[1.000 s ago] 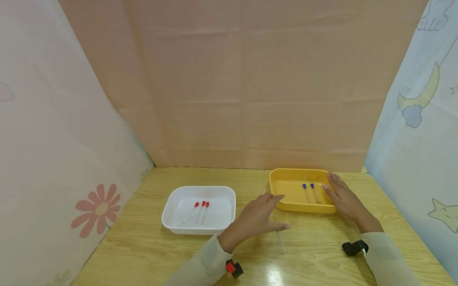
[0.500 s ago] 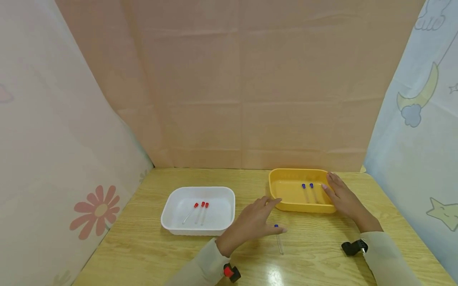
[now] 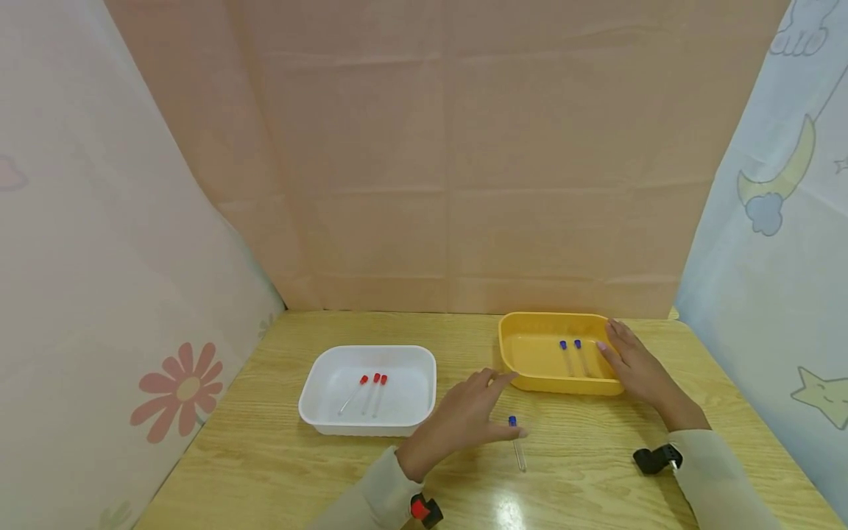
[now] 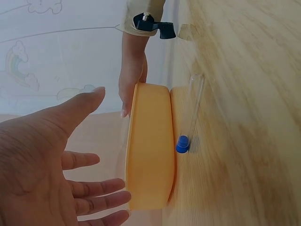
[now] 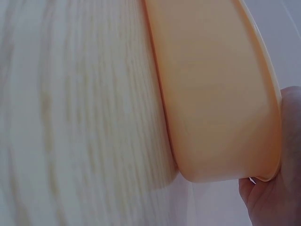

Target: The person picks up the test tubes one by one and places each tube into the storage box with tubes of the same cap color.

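Observation:
My left hand (image 3: 457, 416) hovers over the table with thumb and fingers spread, holding nothing; the left wrist view shows its fingers (image 4: 96, 188) apart. Close to its thumb, a clear test tube with a blue cap (image 3: 513, 421) lies on the wood, also visible as a test tube (image 4: 190, 115) in the left wrist view. My right hand (image 3: 639, 368) holds the right rim of a yellow tray (image 3: 563, 386), thumb over the inner side. Inside that tray lie two blue-capped test tubes (image 3: 578, 357). The right wrist view shows the right hand (image 5: 275, 197) at the rim.
To the left stands a white tray (image 3: 367, 428) with three red-capped test tubes (image 3: 376, 396) in it. A wooden table (image 3: 252, 434) carries everything. A tan backdrop (image 3: 444, 184) rises behind it, with patterned sheets (image 3: 762, 280) at both sides.
My left hand has drawn slightly down and to the left, uncovering the blue cap of the tube on the table. My right hand has stayed at the yellow tray.

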Action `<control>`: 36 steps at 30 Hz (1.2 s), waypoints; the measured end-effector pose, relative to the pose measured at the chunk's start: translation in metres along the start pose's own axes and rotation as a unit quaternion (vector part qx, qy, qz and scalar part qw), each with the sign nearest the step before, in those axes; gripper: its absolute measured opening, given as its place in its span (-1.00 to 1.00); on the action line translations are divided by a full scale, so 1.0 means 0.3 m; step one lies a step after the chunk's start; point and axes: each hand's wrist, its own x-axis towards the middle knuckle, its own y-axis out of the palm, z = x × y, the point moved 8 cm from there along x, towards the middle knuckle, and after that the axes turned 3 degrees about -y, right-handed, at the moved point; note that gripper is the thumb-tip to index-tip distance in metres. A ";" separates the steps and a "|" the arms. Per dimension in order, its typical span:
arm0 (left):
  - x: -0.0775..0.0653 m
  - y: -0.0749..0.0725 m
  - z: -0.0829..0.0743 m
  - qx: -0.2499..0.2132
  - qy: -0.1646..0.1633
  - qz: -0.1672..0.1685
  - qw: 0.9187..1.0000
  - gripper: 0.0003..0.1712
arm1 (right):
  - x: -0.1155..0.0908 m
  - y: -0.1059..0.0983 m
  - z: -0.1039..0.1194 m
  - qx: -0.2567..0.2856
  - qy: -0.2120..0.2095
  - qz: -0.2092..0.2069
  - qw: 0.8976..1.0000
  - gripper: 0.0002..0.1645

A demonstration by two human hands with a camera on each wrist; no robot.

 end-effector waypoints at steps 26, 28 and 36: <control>-0.046 0.025 0.029 -0.004 -0.010 0.023 1.000 0.08 | -0.007 0.000 0.000 0.000 0.003 0.006 1.000 -0.20; -0.046 0.024 0.030 0.004 -0.009 0.022 1.000 0.09 | -0.006 -0.001 0.001 0.000 0.003 0.006 1.000 -0.20; -0.048 0.027 0.043 0.012 -0.012 0.030 0.999 0.10 | -0.001 -0.002 0.002 0.002 0.000 0.001 1.000 -0.19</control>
